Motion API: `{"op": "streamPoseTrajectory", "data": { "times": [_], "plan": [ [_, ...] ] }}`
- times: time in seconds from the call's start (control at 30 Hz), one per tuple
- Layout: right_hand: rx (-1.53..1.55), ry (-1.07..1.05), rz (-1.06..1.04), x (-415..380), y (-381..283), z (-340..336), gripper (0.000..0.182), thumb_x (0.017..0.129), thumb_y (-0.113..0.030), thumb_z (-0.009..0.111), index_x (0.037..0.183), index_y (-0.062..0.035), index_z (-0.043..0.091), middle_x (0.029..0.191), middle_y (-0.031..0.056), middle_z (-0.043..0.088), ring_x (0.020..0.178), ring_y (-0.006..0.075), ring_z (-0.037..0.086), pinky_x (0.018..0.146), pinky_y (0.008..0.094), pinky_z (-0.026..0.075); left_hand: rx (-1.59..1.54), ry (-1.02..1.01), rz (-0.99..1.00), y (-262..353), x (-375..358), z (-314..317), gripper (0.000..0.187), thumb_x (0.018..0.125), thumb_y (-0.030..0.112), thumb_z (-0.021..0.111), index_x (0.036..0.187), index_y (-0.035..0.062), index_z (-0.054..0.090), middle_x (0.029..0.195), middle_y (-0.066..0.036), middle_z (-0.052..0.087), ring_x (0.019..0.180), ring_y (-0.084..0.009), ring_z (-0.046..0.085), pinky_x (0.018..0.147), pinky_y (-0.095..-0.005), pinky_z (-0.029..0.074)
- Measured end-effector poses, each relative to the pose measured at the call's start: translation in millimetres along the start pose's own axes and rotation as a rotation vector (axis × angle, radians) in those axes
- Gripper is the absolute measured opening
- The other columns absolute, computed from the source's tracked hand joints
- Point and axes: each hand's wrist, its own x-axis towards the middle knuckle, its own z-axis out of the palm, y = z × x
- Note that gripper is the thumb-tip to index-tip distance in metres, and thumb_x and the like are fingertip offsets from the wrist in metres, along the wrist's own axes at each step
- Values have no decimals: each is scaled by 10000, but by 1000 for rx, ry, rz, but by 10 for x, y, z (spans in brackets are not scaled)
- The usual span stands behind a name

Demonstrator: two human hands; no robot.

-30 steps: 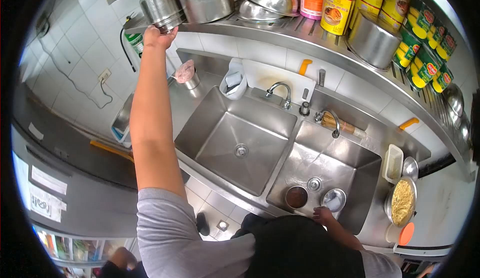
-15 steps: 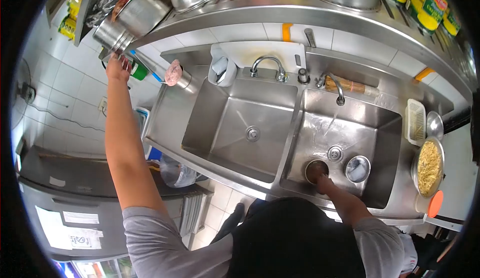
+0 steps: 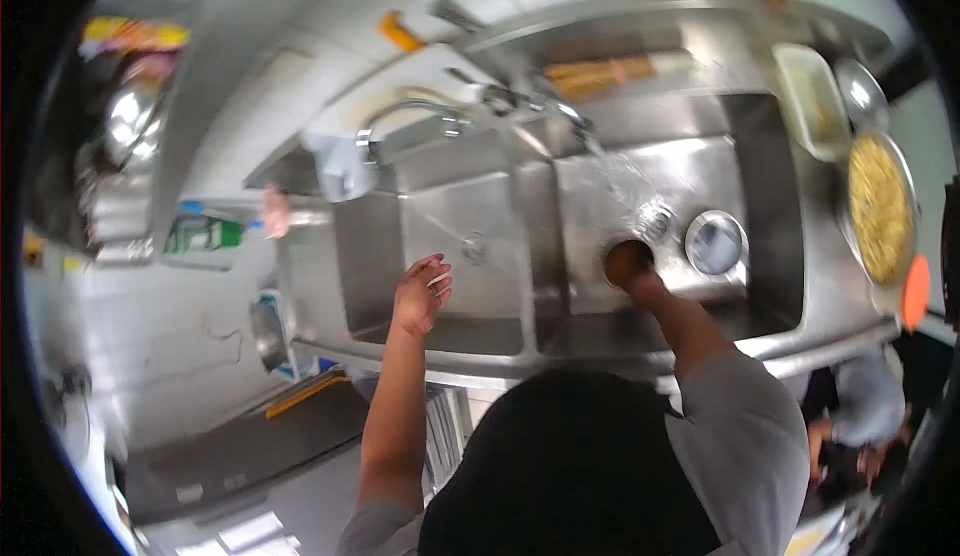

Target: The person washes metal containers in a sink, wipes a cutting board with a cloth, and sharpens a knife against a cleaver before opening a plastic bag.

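Observation:
My left hand (image 3: 423, 294) hangs over the left sink basin (image 3: 440, 226), fingers loosely curled and apart, with nothing visible in it. Down in the right basin (image 3: 590, 191), my right hand (image 3: 645, 286) is at a small round container (image 3: 628, 259) with a brown inside. It seems to grip the near rim; the fingers are mostly hidden. Just right of it stands a round metal container (image 3: 716, 243) with something pale inside. Water runs from the right faucet (image 3: 575, 121) into this basin.
A bowl of pale yellow strips (image 3: 880, 211) stands on the right counter, beside an orange lid (image 3: 915, 293) and a white basket (image 3: 812, 106). A bundled brush (image 3: 600, 78) lies behind the faucet. Another person (image 3: 870, 401) is at lower right. A shelf (image 3: 215, 76) overhangs the left.
My left hand has come away from the metal pot on the shelf, moving right and down over the left basin. The view has turned; my right hand remains at the brown container.

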Motion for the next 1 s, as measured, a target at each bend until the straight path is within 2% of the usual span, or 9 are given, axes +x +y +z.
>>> {"op": "streamPoseTrajectory", "data": {
  "times": [0.17, 0.23, 0.4, 0.7, 0.73, 0.77, 0.8, 0.87, 1.0],
  "plan": [
    [288, 318, 321, 609, -48, -658, 310, 819, -163, 739, 1104, -44, 714, 1073, 234, 729, 982, 408, 711, 843, 473, 577, 256, -172, 3, -274, -68, 692, 263, 1048, 236, 632, 1285, 124, 655, 1124, -6, 692, 915, -129, 631, 826, -295, 515],
    [379, 540, 193, 717, 23, -1150, 315, 804, -185, 784, 1078, -43, 717, 1030, 218, 725, 931, 378, 705, 831, 430, 561, 277, -203, 28, -366, -5, 727, 276, 1041, 240, 644, 1286, 113, 655, 1126, -10, 691, 924, -127, 635, 819, -289, 514],
    [1492, 553, 143, 1116, 74, -1821, 268, 876, -281, 845, 958, -55, 724, 800, 65, 668, 745, 155, 594, 701, 357, 501, 521, -259, 399, -775, 144, 997, 286, 999, 210, 696, 1248, 67, 685, 1077, -36, 698, 904, -146, 668, 800, -311, 537],
    [879, 427, 96, 979, 73, -2949, 514, 943, -529, 759, 992, -18, 747, 896, 48, 741, 786, 156, 640, 715, 384, 519, 699, -151, 820, -485, 44, 2380, 501, 1005, 353, 670, 1355, 1, 607, 1311, -268, 632, 1258, -421, 600, 1076, -460, 474],
    [738, 399, 130, 1037, 207, -2929, 436, 966, -443, 743, 958, -7, 748, 858, 99, 743, 757, 192, 653, 702, 391, 515, 663, -176, 852, -412, 89, 2472, 599, 1018, 421, 623, 1414, -22, 550, 1381, -283, 586, 1324, -421, 548, 1121, -466, 431],
    [493, 413, 66, 928, 202, -3047, 584, 963, -566, 634, 870, 3, 730, 867, 263, 718, 829, 386, 719, 736, 474, 535, 625, -213, 891, -340, 159, 2604, 698, 1031, 488, 576, 1473, -45, 493, 1451, -298, 541, 1390, -421, 497, 1165, -473, 389],
    [171, 455, -179, 842, 305, -3059, 454, 951, -446, 652, 842, -11, 721, 812, 253, 698, 763, 391, 697, 707, 478, 529, 629, -216, 838, -365, 356, 2767, 786, 1026, 551, 537, 1502, -68, 444, 1506, -298, 495, 1428, -427, 455, 1196, -474, 349],
    [440, 709, -245, 379, -48, -3282, 241, 886, -256, 683, 824, -24, 706, 814, 247, 698, 746, 421, 680, 688, 476, 537, 583, -219, 686, -364, 682, 3086, 974, 1005, 691, 438, 1539, -120, 362, 1605, -303, 395, 1498, -444, 366, 1266, -474, 233],
    [285, 523, -378, 56, -77, -3441, 175, 872, -194, 749, 868, -27, 697, 819, 212, 702, 779, 441, 673, 721, 500, 534, 381, -121, 461, -274, 1207, 3535, 949, 890, 583, 697, 1476, -115, 435, 1499, -310, 506, 1410, -439, 482, 1173, -440, 399]
  ]
}}
